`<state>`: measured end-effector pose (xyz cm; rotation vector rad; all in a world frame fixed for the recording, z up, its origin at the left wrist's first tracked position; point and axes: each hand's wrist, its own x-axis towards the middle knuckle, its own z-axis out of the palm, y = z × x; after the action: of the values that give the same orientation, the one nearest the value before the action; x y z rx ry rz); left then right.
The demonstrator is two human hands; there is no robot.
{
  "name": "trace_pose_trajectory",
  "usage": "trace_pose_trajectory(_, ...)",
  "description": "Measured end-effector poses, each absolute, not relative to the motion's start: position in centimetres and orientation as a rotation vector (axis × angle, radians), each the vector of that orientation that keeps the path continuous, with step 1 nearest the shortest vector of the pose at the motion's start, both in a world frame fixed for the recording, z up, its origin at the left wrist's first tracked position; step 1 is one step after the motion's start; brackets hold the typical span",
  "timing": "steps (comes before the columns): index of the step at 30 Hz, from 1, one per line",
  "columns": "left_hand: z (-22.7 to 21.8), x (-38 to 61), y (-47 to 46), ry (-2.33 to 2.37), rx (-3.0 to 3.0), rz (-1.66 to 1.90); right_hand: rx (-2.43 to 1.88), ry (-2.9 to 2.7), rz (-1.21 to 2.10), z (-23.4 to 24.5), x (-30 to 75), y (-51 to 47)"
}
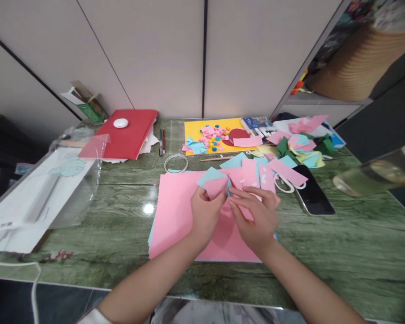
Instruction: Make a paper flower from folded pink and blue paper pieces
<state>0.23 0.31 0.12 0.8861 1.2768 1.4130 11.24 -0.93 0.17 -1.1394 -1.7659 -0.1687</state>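
Observation:
My left hand point(205, 211) grips a folded piece of pink and light blue paper point(215, 180) between thumb and fingers. At its right edge, where a blue flap stands up, the thumb and fingers of my right hand point(258, 216) pinch the paper. Both hands are above a stack of pink sheets point(175, 211), with light blue edges showing underneath. Just beyond my right hand lie small pink paper strips point(249, 173) and white-handled scissors point(284, 183), partly covered by a strip.
A black phone point(313, 193) lies at right, near a clear container of pale liquid point(371, 176). Behind are a roll of tape point(176, 164), a yellow sheet point(193, 128) bearing paper balls, and crumpled paper pieces point(300, 146). Left are a red folder point(130, 139) and a plastic bag point(76, 211).

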Motion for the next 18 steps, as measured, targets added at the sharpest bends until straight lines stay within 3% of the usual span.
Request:
trace_pose_trajectory(14,-0.52,0.2,0.25,1.28,0.754,1.419,-1.11,-1.788,-0.211,-0.58,11.04,-1.07)
trace_pose_trajectory(18,-0.41,0.09,0.49,1.28,0.677,1.414,-1.148,-1.714,-0.088,-0.28,11.06,-0.92)
